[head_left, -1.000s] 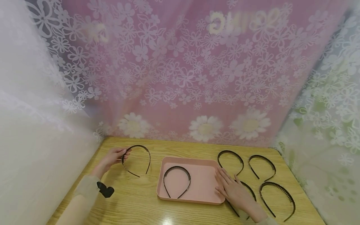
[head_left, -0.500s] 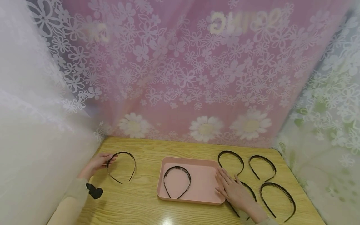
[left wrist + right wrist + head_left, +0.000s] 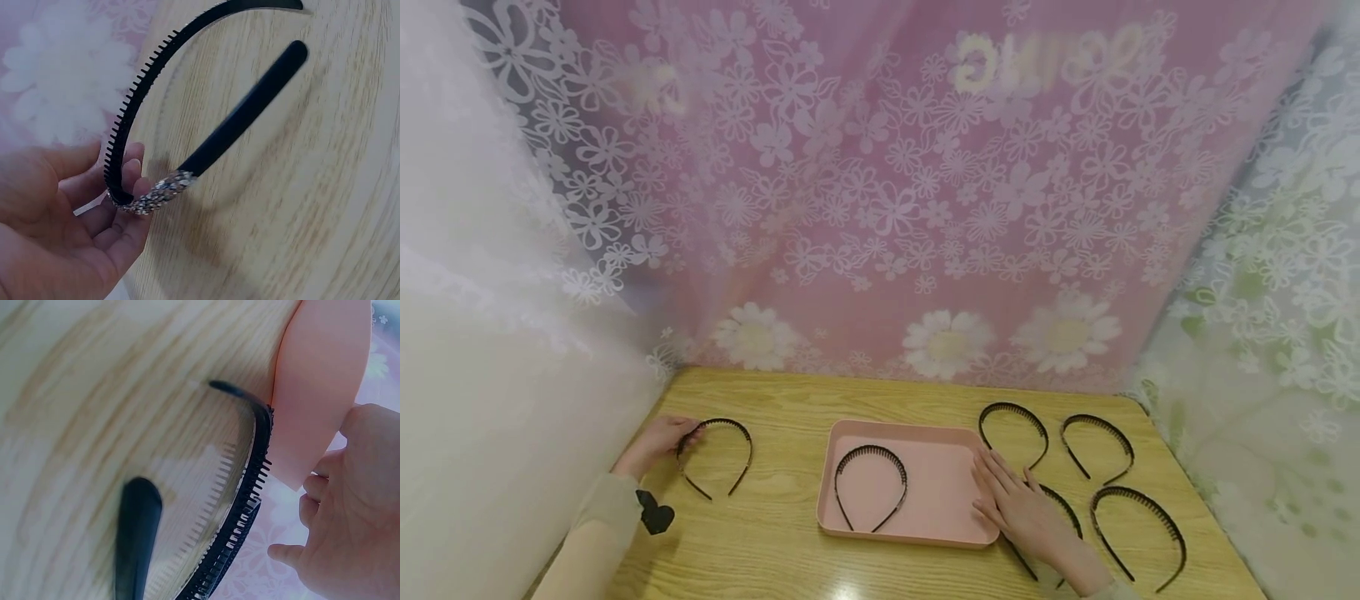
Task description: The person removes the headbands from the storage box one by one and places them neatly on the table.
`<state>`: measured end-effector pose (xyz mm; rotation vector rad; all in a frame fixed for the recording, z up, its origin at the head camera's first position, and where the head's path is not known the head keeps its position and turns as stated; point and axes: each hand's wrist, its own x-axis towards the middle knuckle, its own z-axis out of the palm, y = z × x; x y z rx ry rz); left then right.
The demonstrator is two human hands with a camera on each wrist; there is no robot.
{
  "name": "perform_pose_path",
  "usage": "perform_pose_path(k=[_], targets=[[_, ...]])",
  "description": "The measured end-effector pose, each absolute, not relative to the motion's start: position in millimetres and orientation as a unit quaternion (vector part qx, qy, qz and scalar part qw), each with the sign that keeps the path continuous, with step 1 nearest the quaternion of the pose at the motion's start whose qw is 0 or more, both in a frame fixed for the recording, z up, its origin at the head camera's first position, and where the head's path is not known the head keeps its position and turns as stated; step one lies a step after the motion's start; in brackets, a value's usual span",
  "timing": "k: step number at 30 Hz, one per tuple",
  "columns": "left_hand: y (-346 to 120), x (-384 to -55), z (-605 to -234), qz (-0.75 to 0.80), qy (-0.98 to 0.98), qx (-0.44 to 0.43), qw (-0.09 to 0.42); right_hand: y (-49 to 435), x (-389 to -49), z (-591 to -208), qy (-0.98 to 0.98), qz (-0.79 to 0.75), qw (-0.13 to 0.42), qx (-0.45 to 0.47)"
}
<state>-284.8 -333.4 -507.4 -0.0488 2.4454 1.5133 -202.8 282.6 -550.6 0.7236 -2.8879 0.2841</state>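
At the table's left side my left hand (image 3: 662, 437) holds a black toothed headband (image 3: 724, 422) by its side. In the left wrist view, fingers curl around the headband's glittery stretch (image 3: 159, 195), while its dark smooth end (image 3: 250, 112) points away over the wood. A pink tray (image 3: 943, 504) lies mid-table with one headband (image 3: 872, 448) in its left half. Across the tray's right rim rests my right hand (image 3: 1026, 512), fingers fairly straight. The right wrist view shows that hand (image 3: 350, 519) against the outer tray wall (image 3: 319, 381).
Right of the tray lie several more black headbands, including one at the back (image 3: 1013, 406), one farther right (image 3: 1101, 419) and one in front (image 3: 1142, 493). Another headband (image 3: 1070, 507) is partly under my right forearm. A flowered curtain (image 3: 850, 292) borders the wooden table (image 3: 775, 550).
My left hand has carried the headband to the left and nearer to me, and the headband has come lower and turned slightly. My right hand stays on the tray's rim.
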Motion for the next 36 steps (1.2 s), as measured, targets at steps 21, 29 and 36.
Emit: perform_pose_path(k=[21, 29, 36], targets=[[-339.1, -285.5, -520.4, 0.292, 0.955, -0.031, -0.029, 275.8, -196.7, -544.8, -0.951, 0.097, 0.120, 0.268], [-344.0, -291.5, -517.4, 0.284, 0.958, -0.011, -0.047, 282.4, -201.8, -556.8, -0.951, 0.087, 0.135, 0.264], [-340.7, -293.7, -510.8, 0.271, 0.962, -0.014, -0.033, 276.5, -195.2, -541.1, -0.954, 0.103, 0.113, 0.257]])
